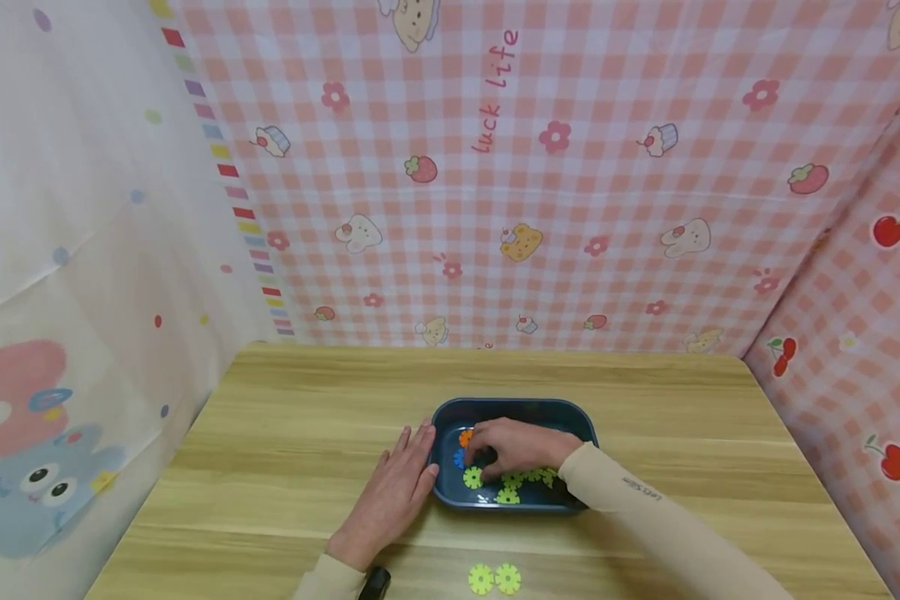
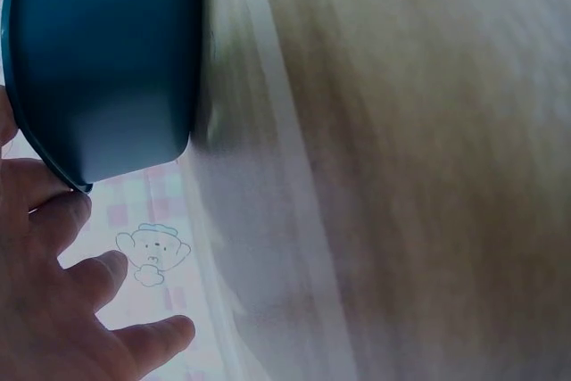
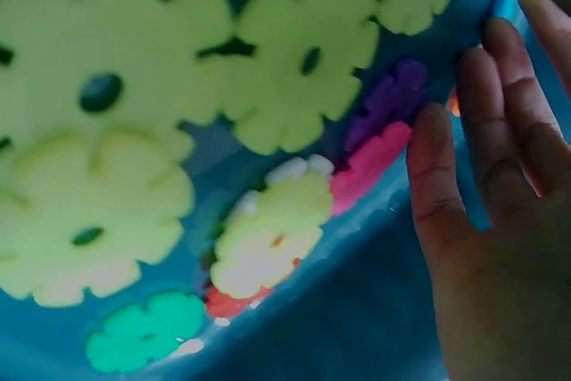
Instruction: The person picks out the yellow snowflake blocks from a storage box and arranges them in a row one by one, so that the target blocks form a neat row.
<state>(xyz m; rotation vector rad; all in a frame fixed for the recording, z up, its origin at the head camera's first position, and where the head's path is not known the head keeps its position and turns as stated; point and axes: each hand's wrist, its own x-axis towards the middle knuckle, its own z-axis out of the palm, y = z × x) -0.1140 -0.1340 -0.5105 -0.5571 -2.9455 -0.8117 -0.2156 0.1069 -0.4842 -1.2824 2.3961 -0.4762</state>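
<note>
A dark blue rectangular tray (image 1: 513, 408) holds several snowflake-shaped plastic discs. Most discs that show are yellow-green (image 1: 507, 496); an orange disc (image 1: 465, 438) and a blue disc (image 1: 459, 457) lie at the left end. My right hand (image 1: 523, 444) reaches down inside, fingers extended and slightly bent among the discs. In the right wrist view its fingertips are close beside a pink disc (image 3: 370, 167) and a purple disc (image 3: 388, 100), with no disc visibly gripped. Spread fingers of my left hand (image 1: 388, 493) rest against the tray's left rim.
On the wooden table (image 1: 307, 417), two yellow-green discs (image 1: 481, 579) lie side by side near the front edge. A green disc (image 3: 147, 332) and part of a red disc (image 3: 234, 302) lie along the tray wall. A pink checked cloth (image 1: 607, 208) hangs behind the table.
</note>
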